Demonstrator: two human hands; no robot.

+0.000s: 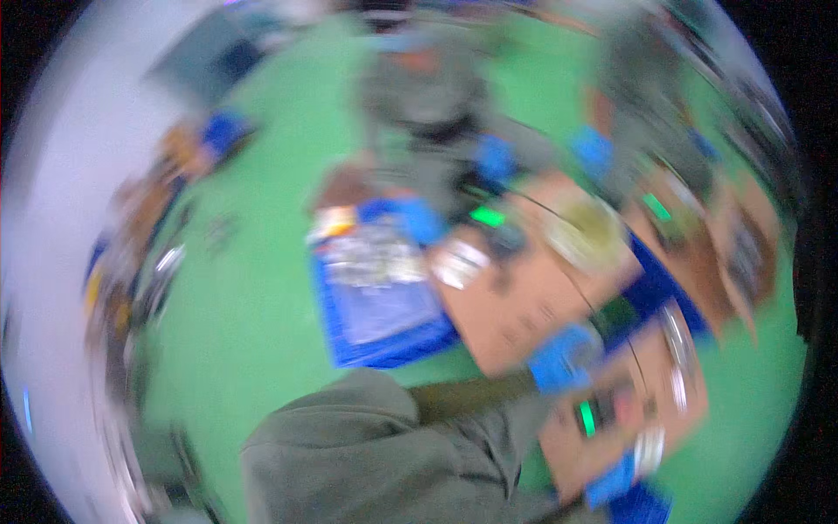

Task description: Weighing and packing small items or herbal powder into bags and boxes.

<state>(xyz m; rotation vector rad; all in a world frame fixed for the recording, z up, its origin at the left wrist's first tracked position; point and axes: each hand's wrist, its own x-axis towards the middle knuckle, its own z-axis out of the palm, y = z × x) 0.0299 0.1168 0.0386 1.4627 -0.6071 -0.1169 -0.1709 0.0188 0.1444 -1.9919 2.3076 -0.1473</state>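
Note:
The whole picture is smeared by motion. My left hand point(560, 358), in a blue glove, reaches past my grey-clad knee to the far edge of a brown cardboard surface point(559, 463). A greyish patch shows at its fingers; I cannot make out whether it is a held thing. At the cardboard's near edge is my right hand point(611, 482), also blue-gloved, next to a whitish object point(649, 449) that it may touch. Between the hands sits a dark device with a bright green display point(587, 419), with a reddish spot beside it. Finger positions are too blurred to read.
Across from me a person point(428, 87) in grey with blue gloves sits by another cardboard surface point(515, 306) and a blue tray point(384, 349) of small clear-looking pieces. Another person point(642, 79) is at the far right. A yellowish round container point(587, 231) stands between. Green floor point(262, 288) surrounds everything.

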